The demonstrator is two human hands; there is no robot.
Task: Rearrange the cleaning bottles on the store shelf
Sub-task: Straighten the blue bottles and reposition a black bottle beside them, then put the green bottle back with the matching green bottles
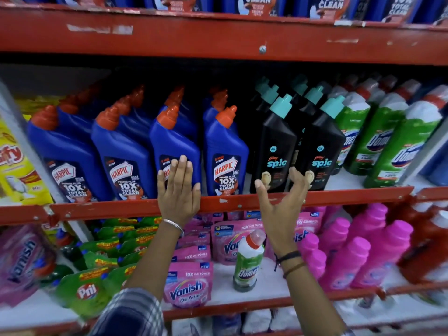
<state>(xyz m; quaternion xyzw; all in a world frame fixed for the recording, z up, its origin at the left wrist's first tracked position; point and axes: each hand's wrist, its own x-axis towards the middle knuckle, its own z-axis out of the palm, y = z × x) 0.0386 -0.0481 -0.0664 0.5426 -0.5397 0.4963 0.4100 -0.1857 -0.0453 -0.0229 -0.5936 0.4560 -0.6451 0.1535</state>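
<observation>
Blue Harpic bottles [225, 154] with orange caps stand in rows on the middle shelf [109, 209]. To their right stand black Spic bottles [276, 151] with teal caps, then green Domex bottles [378, 141]. My left hand [179, 190] lies flat, fingers together, against the front of the third Harpic bottle [174, 141]. My right hand [283, 200] is raised with fingers spread, just in front of the two front Spic bottles, holding nothing. One lone green Domex bottle [248, 260] stands tilted on the lower shelf between my forearms.
Pink Vanish pouches [186, 284], green Pril pouches [84, 292] and pink bottles [358, 253] fill the lower shelf. Yellow packs [14, 163] sit at the far left. More Harpic boxes line the top shelf [218, 37].
</observation>
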